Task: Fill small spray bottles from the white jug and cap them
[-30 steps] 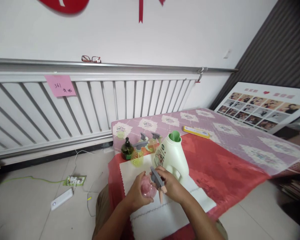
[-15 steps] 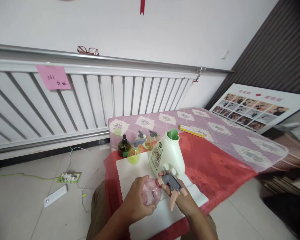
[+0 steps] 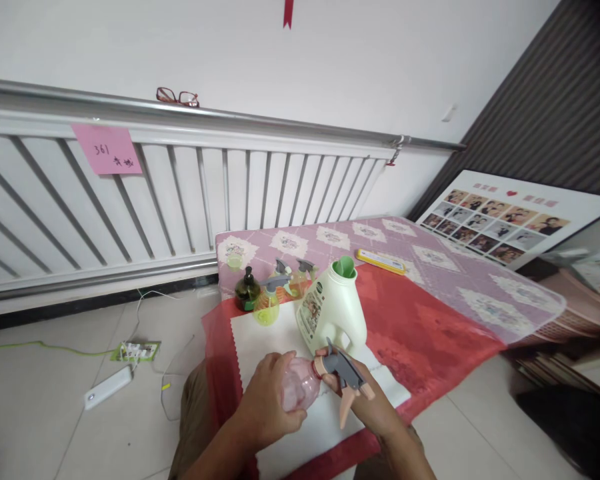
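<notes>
My left hand (image 3: 267, 403) is wrapped round the body of a clear pink spray bottle (image 3: 300, 385), which lies tilted on its side in the air over a white cloth (image 3: 325, 427). My right hand (image 3: 357, 380) grips the bottle's grey and peach trigger sprayer head (image 3: 347, 373) at the collar, where it meets the neck. Just beyond the hands stands a large pale green jug (image 3: 337, 310) with a handle and a label. A green funnel-like piece (image 3: 345, 266) sits in its open mouth.
Behind the cloth stand a yellow spray bottle (image 3: 266, 308), a dark pump bottle (image 3: 247, 291) and more spray bottles (image 3: 300, 280). A yellow-edged box (image 3: 381, 261) lies on the patterned tablecloth (image 3: 435, 257), near red fabric (image 3: 420, 333). A power strip (image 3: 136, 351) is on the floor.
The view has shifted slightly. Both hands keep their hold on the spray bottle, and the fingers of the right hand have turned a little at the sprayer collar.
</notes>
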Demonstrator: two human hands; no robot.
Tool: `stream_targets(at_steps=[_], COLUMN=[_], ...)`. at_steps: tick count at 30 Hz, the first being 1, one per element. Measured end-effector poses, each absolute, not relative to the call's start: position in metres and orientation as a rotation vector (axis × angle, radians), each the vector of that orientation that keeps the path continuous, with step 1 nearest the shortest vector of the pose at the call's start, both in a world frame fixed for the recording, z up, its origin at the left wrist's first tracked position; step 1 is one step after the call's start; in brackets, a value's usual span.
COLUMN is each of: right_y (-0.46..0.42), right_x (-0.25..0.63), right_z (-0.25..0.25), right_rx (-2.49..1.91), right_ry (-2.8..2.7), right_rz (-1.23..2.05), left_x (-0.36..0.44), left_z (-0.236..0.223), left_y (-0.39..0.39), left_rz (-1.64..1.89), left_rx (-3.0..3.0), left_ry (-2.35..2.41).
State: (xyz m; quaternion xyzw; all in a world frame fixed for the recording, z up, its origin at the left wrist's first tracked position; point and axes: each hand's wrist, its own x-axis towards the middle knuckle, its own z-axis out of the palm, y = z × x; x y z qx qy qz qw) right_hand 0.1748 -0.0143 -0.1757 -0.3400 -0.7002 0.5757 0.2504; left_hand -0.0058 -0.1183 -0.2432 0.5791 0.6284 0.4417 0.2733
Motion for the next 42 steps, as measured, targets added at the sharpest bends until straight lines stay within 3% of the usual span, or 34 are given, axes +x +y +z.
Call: stream_targets(at_steps=[20,42], right_y=[-0.053,-0.05], right_x=[0.136,0.126], right_z=[-0.189,-0.211], right_rx=[-1.193,-1.21], right_ry=[-1.512,-1.499], right_rz=[1.212,1.132], left_x=[0.016,0.038], left_z=[-0.26,-0.293], left_y=[-0.117,-0.115], left_rz=[1.46,1.527], left_rx=[1.666,1.416], left_ry=[2.152,1.869])
